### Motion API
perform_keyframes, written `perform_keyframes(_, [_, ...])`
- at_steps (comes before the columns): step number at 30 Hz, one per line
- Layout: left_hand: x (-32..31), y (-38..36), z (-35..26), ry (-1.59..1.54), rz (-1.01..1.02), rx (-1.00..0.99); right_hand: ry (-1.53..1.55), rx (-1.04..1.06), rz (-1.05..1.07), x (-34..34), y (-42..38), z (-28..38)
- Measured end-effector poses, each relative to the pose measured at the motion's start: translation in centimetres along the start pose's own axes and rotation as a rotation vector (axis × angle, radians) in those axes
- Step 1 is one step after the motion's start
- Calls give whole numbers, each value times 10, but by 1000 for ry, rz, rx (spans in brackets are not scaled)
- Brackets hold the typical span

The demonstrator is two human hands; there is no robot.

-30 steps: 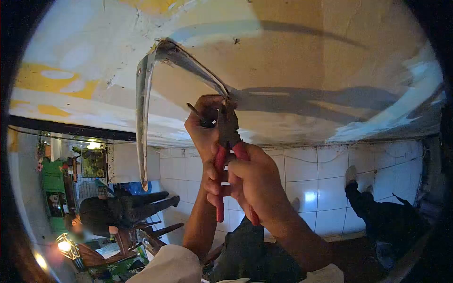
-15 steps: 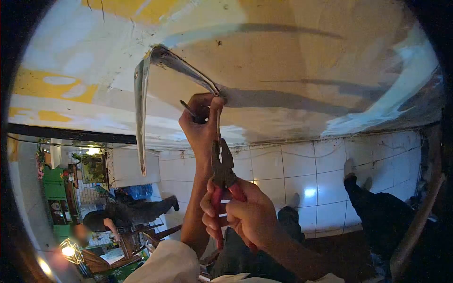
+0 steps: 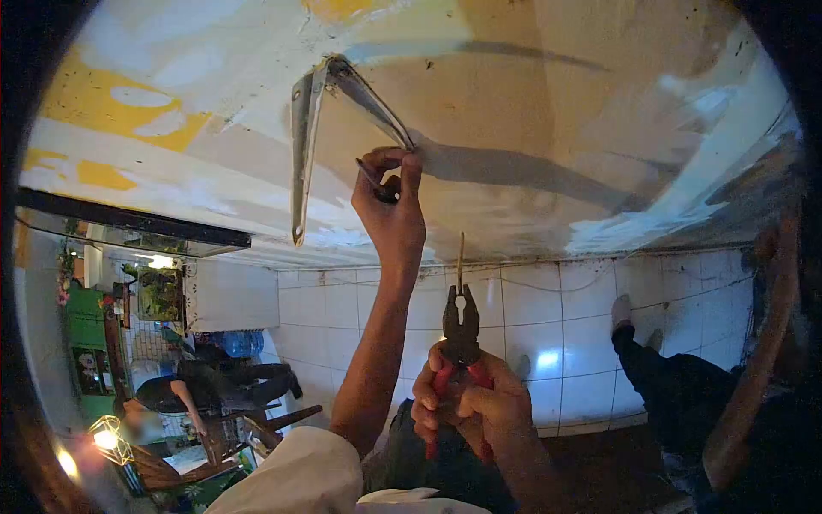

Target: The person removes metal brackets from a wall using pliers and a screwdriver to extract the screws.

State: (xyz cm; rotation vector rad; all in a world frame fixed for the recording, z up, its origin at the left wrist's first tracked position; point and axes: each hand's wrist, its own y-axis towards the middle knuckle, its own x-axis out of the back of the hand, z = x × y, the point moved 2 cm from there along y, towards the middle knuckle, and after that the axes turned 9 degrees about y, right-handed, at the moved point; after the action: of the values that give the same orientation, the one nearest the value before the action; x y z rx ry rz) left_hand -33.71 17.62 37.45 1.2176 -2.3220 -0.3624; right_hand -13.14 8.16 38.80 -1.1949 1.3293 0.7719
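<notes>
Red-handled pliers [image 3: 461, 334] are gripped in my right hand [image 3: 488, 407], their jaws closed around a thin rod [image 3: 462, 257] that points up. My left hand [image 3: 390, 197] has its fingers closed at the lower end of one arm of a metal bracket [image 3: 368, 94] on the painted wall [image 3: 531, 111]. A thin dark tool [image 3: 368, 174] sticks out from the fingers of that hand. The bracket's other arm [image 3: 301, 171] hangs free to the left. The rod's tip stands apart from the bracket and the wall.
White floor tiles [image 3: 535, 334] lie below the wall. At the lower left a person [image 3: 214, 385] in dark clothes is near wooden furniture and a lit lamp [image 3: 107, 439]. On the right are another person's dark-clothed leg [image 3: 676, 377] and an arm [image 3: 762, 343].
The pliers and rod have moved right and down, away from the bracket and my left hand. The bracket and my left hand appear slightly higher and further right in view.
</notes>
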Motion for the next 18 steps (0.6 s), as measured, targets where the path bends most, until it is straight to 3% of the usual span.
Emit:
perform_keyframes(2, [1, -2, 1, -110, 7, 72, 20, 3, 13, 3, 2, 2])
perform_keyframes(6, [2, 3, 8, 96, -8, -33, 10, -12, -25, -2, 5, 6])
perform_keyframes(9, [4, 2, 2, 216, -130, -37, -21, -11, -73, -9, 8, 11])
perform_keyframes(12, [0, 6, 5, 262, -219, -126, -2, -11, -27, -10, 12, 11])
perform_keyframes(18, [-3, 10, 3, 275, -209, -87, -8, -58, -20, -19, 12, 22])
